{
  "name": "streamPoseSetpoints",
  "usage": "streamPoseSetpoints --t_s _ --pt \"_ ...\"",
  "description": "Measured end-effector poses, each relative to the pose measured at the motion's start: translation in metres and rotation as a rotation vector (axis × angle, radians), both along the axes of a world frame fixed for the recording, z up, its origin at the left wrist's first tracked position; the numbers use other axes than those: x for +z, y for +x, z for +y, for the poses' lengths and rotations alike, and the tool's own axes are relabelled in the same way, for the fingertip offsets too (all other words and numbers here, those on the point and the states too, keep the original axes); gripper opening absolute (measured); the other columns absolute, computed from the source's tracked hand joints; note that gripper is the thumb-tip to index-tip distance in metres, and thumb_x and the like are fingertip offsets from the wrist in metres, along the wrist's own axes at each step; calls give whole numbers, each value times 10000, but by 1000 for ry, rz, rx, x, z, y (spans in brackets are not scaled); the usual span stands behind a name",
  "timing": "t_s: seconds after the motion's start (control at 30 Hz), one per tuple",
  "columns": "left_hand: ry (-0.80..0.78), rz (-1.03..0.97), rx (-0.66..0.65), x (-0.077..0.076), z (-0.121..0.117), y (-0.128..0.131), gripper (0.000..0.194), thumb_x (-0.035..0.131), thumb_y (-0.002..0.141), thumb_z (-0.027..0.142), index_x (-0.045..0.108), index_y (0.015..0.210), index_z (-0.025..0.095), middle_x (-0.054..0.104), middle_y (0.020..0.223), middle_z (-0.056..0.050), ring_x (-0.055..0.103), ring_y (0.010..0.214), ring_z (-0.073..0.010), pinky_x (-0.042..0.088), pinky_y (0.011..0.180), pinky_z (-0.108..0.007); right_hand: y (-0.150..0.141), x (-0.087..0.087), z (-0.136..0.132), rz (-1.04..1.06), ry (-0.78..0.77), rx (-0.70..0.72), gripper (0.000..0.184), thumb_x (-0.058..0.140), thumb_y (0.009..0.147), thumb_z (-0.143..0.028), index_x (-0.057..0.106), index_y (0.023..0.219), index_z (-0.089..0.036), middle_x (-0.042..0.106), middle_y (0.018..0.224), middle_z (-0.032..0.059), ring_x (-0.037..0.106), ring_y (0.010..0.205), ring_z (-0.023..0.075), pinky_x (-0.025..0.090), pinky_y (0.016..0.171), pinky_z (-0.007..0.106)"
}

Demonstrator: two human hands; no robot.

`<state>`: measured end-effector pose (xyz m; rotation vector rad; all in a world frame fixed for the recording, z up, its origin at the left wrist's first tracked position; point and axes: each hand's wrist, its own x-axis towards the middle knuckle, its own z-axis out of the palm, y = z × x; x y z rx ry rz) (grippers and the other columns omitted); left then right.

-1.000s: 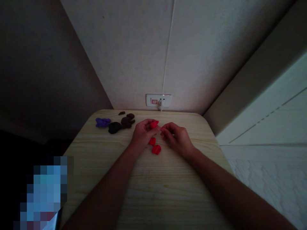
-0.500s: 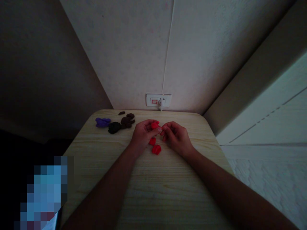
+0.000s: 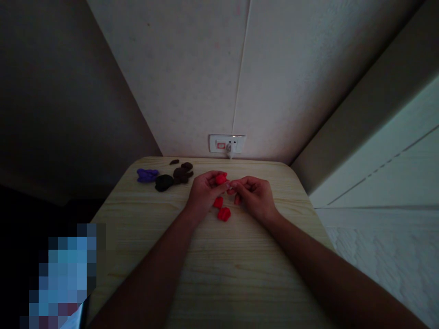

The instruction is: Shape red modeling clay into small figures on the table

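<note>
A lump of red modelling clay (image 3: 221,178) with a small pointed tip on top is held between the thumb and fingers of my left hand (image 3: 206,189). Close beside it on the right is my right hand (image 3: 255,194). Its thumb and forefinger are pinched together by the left thumb tip, and whatever lies in that pinch is too small or hidden to name. Below the hands, on the wooden table (image 3: 219,274), lie a smaller red clay piece (image 3: 218,202) and a ridged red clay piece (image 3: 224,214), almost touching.
At the table's back left lie a purple clay lump (image 3: 147,175), a black clay lump (image 3: 164,183) and several dark brown clay pieces (image 3: 181,174). A wall socket (image 3: 227,144) with a white plug sits behind the table. A blurred-out bright patch (image 3: 66,274) is at lower left.
My right hand has shifted slightly, its fingers curling and turning near the left thumb. The left hand keeps its hold on the red clay. The pieces on the table have not moved.
</note>
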<state>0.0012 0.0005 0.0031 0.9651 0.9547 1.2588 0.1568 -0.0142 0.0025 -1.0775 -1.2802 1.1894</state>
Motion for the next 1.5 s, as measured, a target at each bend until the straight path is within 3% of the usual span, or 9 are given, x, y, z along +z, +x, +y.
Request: streamPoseSetpoints --t_s 0.17,0.4,0.5,0.8,1.07,1.37,1.5 --pt "2 -45 13 -1 1 -1 444 921 552 300 701 905 146 712 760 -13 667 648 -134 527 601 -238 3 -1 0 18 10 55 370 848 706 -514 770 803 -166 759 715 51 600 459 113 496 441 226" --pt "-13 -13 -15 1 0 -1 397 905 573 294 712 885 141 697 724 -9 582 544 -97 446 487 -211 5 -4 2 -69 61 -8 359 860 686 -512 765 755 -173 757 698 62 597 459 131 490 426 247" --pt "-23 -14 -40 2 0 -2 392 906 573 302 709 872 143 703 718 -12 576 527 -96 435 475 -214 5 -6 3 -88 87 -11 352 856 702 -500 781 840 -185 733 657 40 589 451 131 476 421 244" --pt "-32 -23 -70 2 0 -2 372 904 568 296 700 841 148 721 729 -32 650 605 -139 445 492 -214 6 -4 2 -143 224 19 329 783 787 -539 785 832 -213 734 866 74 604 522 132 508 458 272" --pt "-2 64 30 3 -2 1 331 877 610 290 693 848 150 705 742 -33 644 657 -143 465 523 -216 12 -10 7 -361 225 -43 280 741 853 -473 702 861 -196 666 618 23 597 505 159 456 489 277" --pt "101 169 17 1 0 1 333 896 589 252 690 830 149 698 791 -22 662 742 -140 529 714 -246 20 -6 9 -707 451 6 87 671 889 -260 686 837 -193 694 717 36 609 600 151 466 580 264" --pt "130 211 -2 0 -1 1 306 880 611 253 689 829 153 702 802 -24 659 742 -142 530 697 -245 23 -5 10 -756 512 17 163 668 912 -308 709 805 -191 702 707 40 613 596 150 468 582 263"
